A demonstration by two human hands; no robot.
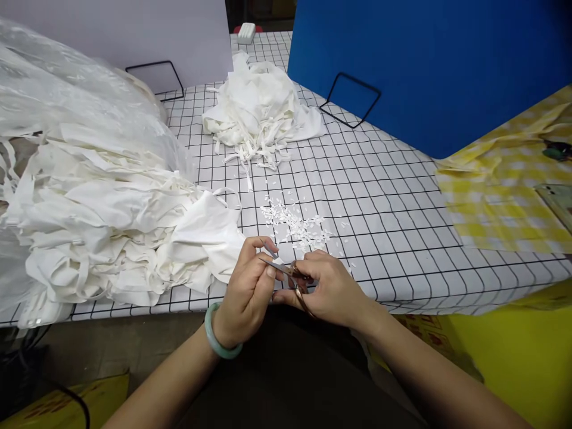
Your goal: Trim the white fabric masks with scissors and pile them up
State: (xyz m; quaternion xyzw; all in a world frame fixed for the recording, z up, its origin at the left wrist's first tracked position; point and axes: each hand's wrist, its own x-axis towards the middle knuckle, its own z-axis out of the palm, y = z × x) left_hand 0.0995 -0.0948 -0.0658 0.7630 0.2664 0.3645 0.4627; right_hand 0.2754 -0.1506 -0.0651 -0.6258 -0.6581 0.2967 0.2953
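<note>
My right hand grips a pair of scissors by the handles, and the blades point left toward my other hand. Between the parted blades shows a small bit of white cloth. My left hand, with a green bangle at the wrist, pinches this white cloth between thumb and fingers. The white garment at the pile's right end reaches up to my left hand; whether it is the same piece is hidden. Just beyond both hands lie many tiny white clippings on the checked tablecloth.
A large heap of white garments in a clear plastic bag fills the left side. Another white pile sits farther back. Blue and pale boards stand behind. At right are a yellow checked cloth and a phone.
</note>
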